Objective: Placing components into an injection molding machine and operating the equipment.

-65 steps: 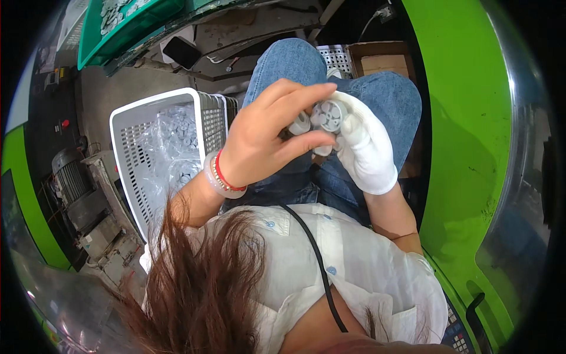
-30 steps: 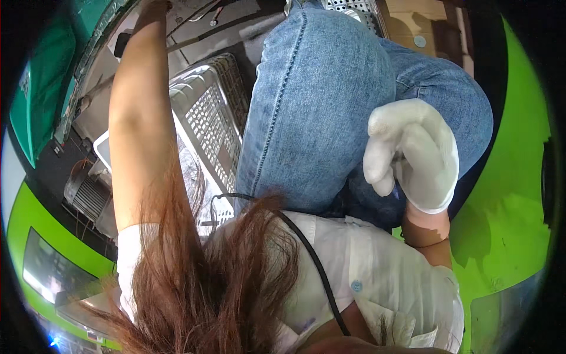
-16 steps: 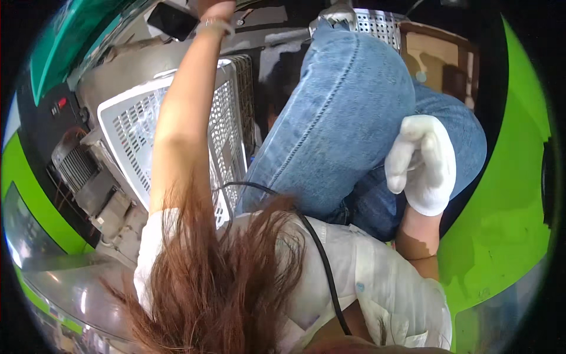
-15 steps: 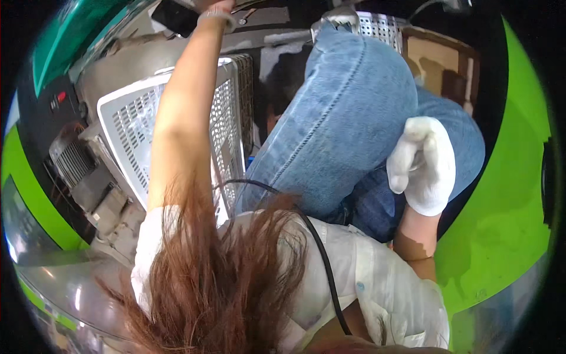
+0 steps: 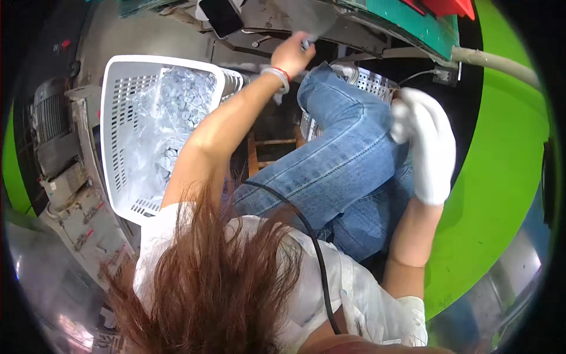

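The two hands are well apart, one on either side of the seated person's bent knees. The left hand, bare, reaches forward past the near corner of a white basket, its thumb and fingers closed on a small grey piece that shows at the fingertips, too blurred to make out in detail. A red band and pale bracelets circle that wrist. The right hand, in a white knitted glove, is raised beside the knee with its fingers curled inward; whether anything lies within them cannot be told. To the person's left stands the white basket, slotted along its walls, with clear plastic bags inside holding many small grey rounds. A dark phone lies beyond the left hand, near the upper edge. At the upper right, a green tabletop carries a red container, with a pale tube curving away beneath. A perforated metal-looking bin sits behind the knees, blue jeans partly covering it, and a bright green panel fills the right side.
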`<action>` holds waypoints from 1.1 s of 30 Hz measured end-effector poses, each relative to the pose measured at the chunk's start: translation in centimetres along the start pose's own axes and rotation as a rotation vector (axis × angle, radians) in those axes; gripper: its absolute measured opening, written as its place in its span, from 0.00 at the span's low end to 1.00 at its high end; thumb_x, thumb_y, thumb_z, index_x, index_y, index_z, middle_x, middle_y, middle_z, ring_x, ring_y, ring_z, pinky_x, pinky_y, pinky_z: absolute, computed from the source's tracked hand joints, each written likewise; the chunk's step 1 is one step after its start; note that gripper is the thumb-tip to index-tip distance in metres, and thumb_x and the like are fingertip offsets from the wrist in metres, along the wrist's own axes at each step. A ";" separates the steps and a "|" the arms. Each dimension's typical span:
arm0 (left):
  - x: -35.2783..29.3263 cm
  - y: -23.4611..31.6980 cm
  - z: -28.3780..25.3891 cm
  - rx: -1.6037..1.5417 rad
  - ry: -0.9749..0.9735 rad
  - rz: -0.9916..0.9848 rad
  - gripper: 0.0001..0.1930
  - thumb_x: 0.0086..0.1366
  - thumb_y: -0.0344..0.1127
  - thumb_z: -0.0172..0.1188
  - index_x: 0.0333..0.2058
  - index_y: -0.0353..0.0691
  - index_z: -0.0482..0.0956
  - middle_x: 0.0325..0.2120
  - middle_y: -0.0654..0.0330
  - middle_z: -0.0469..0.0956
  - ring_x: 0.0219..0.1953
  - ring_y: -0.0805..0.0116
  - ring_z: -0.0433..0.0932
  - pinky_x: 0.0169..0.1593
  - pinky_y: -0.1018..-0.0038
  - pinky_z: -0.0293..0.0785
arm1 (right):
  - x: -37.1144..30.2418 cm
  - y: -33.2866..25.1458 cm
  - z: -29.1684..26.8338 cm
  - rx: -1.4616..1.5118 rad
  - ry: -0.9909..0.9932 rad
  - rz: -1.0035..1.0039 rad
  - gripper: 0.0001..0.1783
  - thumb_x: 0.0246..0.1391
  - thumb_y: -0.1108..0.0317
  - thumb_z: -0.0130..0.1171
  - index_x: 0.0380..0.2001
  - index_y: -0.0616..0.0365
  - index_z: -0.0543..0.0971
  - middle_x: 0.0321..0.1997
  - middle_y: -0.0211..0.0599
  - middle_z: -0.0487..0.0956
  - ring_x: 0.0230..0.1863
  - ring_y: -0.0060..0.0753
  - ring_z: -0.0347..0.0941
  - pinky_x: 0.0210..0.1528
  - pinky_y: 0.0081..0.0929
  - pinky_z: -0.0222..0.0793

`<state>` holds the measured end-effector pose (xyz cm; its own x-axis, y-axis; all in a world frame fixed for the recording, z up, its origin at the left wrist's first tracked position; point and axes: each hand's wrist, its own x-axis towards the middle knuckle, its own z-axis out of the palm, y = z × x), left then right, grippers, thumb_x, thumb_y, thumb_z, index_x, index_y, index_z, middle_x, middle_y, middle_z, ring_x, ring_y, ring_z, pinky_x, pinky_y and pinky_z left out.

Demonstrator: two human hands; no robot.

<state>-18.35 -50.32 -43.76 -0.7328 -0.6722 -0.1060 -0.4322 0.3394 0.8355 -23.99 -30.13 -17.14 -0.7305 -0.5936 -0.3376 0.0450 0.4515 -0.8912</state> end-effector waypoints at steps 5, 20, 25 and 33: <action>-1.1 -0.5 2.0 0.054 -0.078 0.023 0.22 0.58 0.45 0.56 0.49 0.43 0.71 0.39 0.46 0.77 0.43 0.46 0.75 0.45 0.59 0.71 | 11.1 3.1 4.8 -0.751 -0.336 -0.182 0.32 0.54 0.50 0.53 0.54 0.66 0.68 0.50 0.49 0.75 0.49 0.42 0.74 0.51 0.33 0.67; -1.5 -1.7 2.6 0.272 -0.249 0.091 0.16 0.56 0.38 0.54 0.44 0.43 0.73 0.38 0.49 0.77 0.40 0.51 0.77 0.42 0.59 0.74 | 17.5 3.3 11.7 -1.180 -0.438 -0.659 0.31 0.53 0.57 0.49 0.61 0.48 0.61 0.44 0.52 0.77 0.43 0.50 0.76 0.47 0.40 0.70; -1.4 -3.0 4.1 0.228 -0.187 0.168 0.14 0.58 0.39 0.54 0.42 0.41 0.76 0.40 0.48 0.76 0.39 0.51 0.78 0.41 0.60 0.75 | 15.5 1.5 15.0 -1.439 -0.321 -0.713 0.36 0.50 0.70 0.50 0.63 0.36 0.55 0.40 0.44 0.77 0.38 0.47 0.77 0.39 0.44 0.74; -5.2 5.3 -3.7 0.073 -0.114 -0.018 0.19 0.58 0.42 0.57 0.43 0.34 0.72 0.29 0.47 0.79 0.27 0.52 0.79 0.30 0.61 0.75 | 18.1 4.8 11.8 -1.450 -0.423 -0.508 0.12 0.52 0.69 0.49 0.37 0.56 0.79 0.41 0.45 0.80 0.44 0.46 0.77 0.41 0.44 0.74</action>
<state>-14.90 -47.41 -36.76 -0.7781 -0.6004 -0.1846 -0.4796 0.3781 0.7918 -28.98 -46.60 -31.11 -0.2221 -0.8960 -0.3846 -0.9719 0.2348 0.0142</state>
